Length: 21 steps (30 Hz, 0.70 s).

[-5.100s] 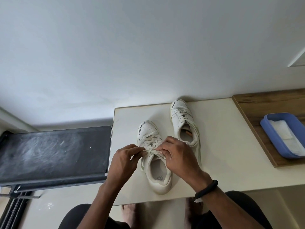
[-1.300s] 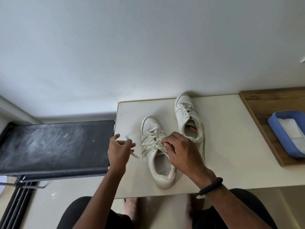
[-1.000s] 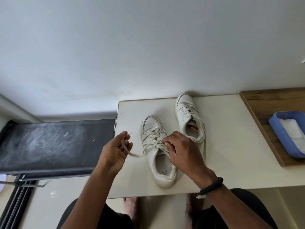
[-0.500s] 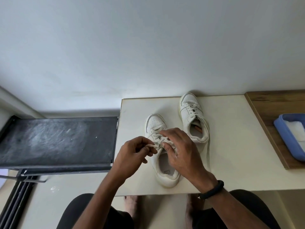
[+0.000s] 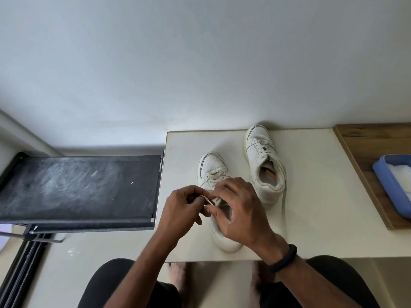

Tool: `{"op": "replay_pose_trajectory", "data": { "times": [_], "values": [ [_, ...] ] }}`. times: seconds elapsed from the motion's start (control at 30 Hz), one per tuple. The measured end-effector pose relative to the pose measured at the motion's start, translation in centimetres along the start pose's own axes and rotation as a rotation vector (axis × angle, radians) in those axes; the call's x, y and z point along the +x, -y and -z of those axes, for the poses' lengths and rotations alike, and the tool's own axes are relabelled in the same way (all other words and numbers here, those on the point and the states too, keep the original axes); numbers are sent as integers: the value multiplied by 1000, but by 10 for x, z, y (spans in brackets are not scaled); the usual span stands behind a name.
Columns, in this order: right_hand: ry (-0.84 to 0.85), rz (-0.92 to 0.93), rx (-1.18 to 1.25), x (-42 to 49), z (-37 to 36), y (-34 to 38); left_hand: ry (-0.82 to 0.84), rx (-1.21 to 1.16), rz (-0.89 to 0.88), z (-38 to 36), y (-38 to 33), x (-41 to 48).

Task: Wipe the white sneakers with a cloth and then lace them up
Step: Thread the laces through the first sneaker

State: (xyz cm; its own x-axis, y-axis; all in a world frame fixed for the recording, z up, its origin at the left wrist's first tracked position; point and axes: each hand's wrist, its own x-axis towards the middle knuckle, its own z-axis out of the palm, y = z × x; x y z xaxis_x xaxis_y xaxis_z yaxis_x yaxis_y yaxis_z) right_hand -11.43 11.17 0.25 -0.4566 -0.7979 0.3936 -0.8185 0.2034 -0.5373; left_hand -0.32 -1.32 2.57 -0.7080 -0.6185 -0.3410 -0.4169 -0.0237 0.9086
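I see the near white sneaker (image 5: 219,210) at the counter's (image 5: 311,196) 6 o'clock edge, my left hand (image 5: 181,210) and right hand (image 5: 239,210) each pinching its lace (image 5: 209,200). My hands hide its tongue and eyelets. The second sneaker (image 5: 263,161) sits at 1 o'clock by the pale wall (image 5: 200,63).
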Motion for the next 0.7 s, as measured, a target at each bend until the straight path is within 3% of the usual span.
{"op": "replay_pose_trajectory", "data": {
  "times": [0.33, 0.53, 0.7],
  "values": [
    [-74, -66, -20, 2, -3, -3, 168, -220, 71, 5, 5, 3],
    [76, -208, -1, 2, 1, -15, -29, -180, 91, -2, 20, 11],
    [57, -241, -58, 3, -2, -14, -60, -80, 8, -6, 23, 15]
  ]
}}
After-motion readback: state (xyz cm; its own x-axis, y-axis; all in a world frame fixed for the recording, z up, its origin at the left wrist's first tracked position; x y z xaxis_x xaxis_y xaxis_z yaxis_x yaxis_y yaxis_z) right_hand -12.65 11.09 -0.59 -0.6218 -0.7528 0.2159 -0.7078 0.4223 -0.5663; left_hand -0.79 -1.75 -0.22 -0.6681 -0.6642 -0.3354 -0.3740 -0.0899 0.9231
